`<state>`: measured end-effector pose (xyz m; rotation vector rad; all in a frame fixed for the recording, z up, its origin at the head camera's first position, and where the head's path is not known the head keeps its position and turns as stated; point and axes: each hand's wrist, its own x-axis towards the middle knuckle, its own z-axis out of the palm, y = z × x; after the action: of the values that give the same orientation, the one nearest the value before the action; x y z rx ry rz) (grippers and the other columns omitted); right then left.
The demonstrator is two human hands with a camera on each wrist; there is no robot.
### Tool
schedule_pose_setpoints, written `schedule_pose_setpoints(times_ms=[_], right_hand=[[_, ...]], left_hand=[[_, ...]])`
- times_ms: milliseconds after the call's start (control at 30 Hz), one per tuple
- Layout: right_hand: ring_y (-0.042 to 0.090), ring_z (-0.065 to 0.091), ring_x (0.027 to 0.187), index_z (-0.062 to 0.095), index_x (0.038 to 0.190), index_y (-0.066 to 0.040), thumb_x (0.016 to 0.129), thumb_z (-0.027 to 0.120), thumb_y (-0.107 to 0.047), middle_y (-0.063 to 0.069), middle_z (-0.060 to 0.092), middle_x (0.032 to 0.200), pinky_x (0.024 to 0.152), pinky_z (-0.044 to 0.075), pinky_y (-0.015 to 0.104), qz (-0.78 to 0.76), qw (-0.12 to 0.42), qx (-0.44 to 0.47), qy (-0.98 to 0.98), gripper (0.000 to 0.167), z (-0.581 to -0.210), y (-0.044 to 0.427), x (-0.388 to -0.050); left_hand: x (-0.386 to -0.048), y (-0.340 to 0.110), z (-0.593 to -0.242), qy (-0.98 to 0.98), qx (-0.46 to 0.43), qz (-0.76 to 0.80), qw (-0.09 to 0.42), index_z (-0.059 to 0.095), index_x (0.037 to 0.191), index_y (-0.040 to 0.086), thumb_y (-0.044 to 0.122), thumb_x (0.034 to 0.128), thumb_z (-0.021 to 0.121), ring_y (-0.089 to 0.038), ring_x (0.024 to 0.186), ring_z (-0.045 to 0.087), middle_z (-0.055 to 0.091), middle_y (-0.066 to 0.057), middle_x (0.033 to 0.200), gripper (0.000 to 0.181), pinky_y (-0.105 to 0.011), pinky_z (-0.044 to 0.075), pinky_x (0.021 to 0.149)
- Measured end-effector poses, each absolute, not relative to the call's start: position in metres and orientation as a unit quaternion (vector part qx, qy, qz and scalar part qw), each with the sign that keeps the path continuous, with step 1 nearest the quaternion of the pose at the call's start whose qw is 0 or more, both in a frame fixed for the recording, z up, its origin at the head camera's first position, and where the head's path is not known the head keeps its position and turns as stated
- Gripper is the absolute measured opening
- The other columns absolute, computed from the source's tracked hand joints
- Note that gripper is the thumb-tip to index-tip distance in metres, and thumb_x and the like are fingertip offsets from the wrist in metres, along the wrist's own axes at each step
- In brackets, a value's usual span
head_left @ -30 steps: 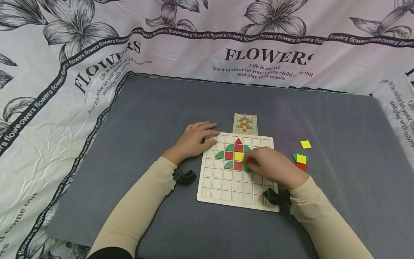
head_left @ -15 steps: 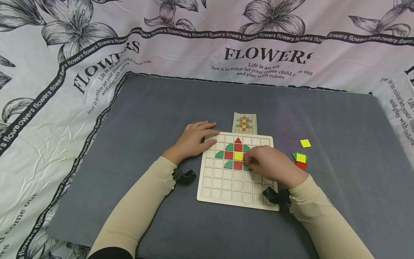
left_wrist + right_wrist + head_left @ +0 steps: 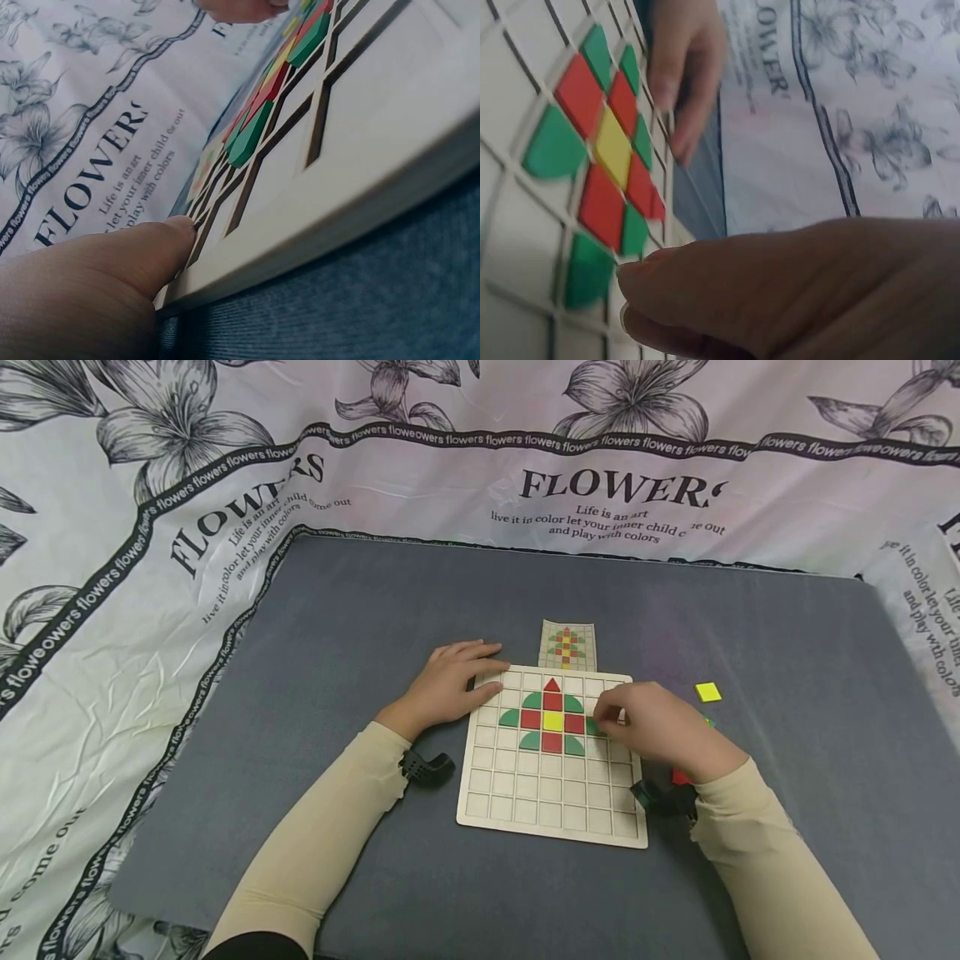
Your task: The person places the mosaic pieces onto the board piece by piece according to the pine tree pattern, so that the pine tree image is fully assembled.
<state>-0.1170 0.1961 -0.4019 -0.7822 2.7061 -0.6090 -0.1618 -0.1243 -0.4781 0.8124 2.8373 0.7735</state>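
Note:
A pale wooden grid board (image 3: pixel 551 793) lies on the grey table, with red, green and yellow tiles set in its upper cells. My left hand (image 3: pixel 453 683) rests at the board's upper left corner, fingers spread; its thumb (image 3: pixel 161 240) touches the rim in the left wrist view. Over the board's right side, my right hand (image 3: pixel 652 722) has loosely bent fingers, and no tile shows between them. Its fingertips are close to a green quarter-round tile (image 3: pixel 593 727), partly covered by the hand. A red square tile (image 3: pixel 574 723) sits left of that.
A small pattern card (image 3: pixel 567 647) lies against the board's far edge. To the right are a loose yellow tile (image 3: pixel 707 692) and a red tile (image 3: pixel 681 777), partly hidden by the right wrist. A flower-printed cloth (image 3: pixel 622 510) stands behind the table.
My right hand has moved right and slightly away from me, uncovering the red square tile and green quarter-rounds on the board. It now covers much of the loose pile. My left hand stays put.

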Motion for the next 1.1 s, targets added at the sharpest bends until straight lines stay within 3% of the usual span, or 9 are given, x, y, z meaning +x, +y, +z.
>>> schedule_pose_setpoints(times_ms=[167, 400, 833, 1100], right_hand=[[0.015, 0.060, 0.074, 0.078, 0.103, -0.002, 0.093, 0.068, -0.002, 0.003, 0.073, 0.089, 0.065, 0.050, 0.034, -0.220, 0.135, -0.230, 0.938, 0.014, -0.397, 0.215, -0.122], [0.022, 0.065, 0.084, 0.076, 0.115, -0.001, 0.095, 0.071, -0.005, 0.009, 0.073, 0.098, 0.071, 0.053, 0.040, -0.207, 0.145, -0.199, 0.947, 0.021, -0.388, 0.241, -0.127], [0.035, 0.067, 0.090, 0.076, 0.109, 0.004, 0.084, 0.075, -0.001, 0.021, 0.072, 0.103, 0.080, 0.053, 0.052, -0.182, 0.105, -0.198, 0.957, 0.026, -0.395, 0.276, -0.126], [0.043, 0.064, 0.100, 0.075, 0.114, 0.008, 0.085, 0.072, 0.001, 0.030, 0.068, 0.114, 0.082, 0.052, 0.053, -0.158, 0.134, -0.171, 0.963, 0.031, -0.401, 0.292, -0.121]], left_hand=[[-0.162, -0.125, -0.478, 0.929, 0.265, 0.254, 0.051, 0.062, 0.150, 0.028, 0.044, 0.1078, 0.059, -0.025, 0.158, 0.030, 0.043, 0.000, 0.166, 0.045, -0.055, 0.020, 0.127], [-0.162, -0.124, -0.477, 0.930, 0.263, 0.254, 0.048, 0.062, 0.150, 0.028, 0.045, 0.1078, 0.059, -0.025, 0.158, 0.030, 0.043, 0.000, 0.166, 0.046, -0.055, 0.020, 0.127], [-0.162, -0.124, -0.479, 0.930, 0.260, 0.255, 0.047, 0.063, 0.149, 0.028, 0.045, 0.1074, 0.059, -0.025, 0.158, 0.030, 0.043, 0.001, 0.166, 0.045, -0.055, 0.020, 0.127], [-0.162, -0.123, -0.478, 0.932, 0.258, 0.252, 0.047, 0.063, 0.149, 0.028, 0.045, 0.1073, 0.060, -0.025, 0.158, 0.030, 0.043, 0.001, 0.166, 0.045, -0.055, 0.020, 0.127]])
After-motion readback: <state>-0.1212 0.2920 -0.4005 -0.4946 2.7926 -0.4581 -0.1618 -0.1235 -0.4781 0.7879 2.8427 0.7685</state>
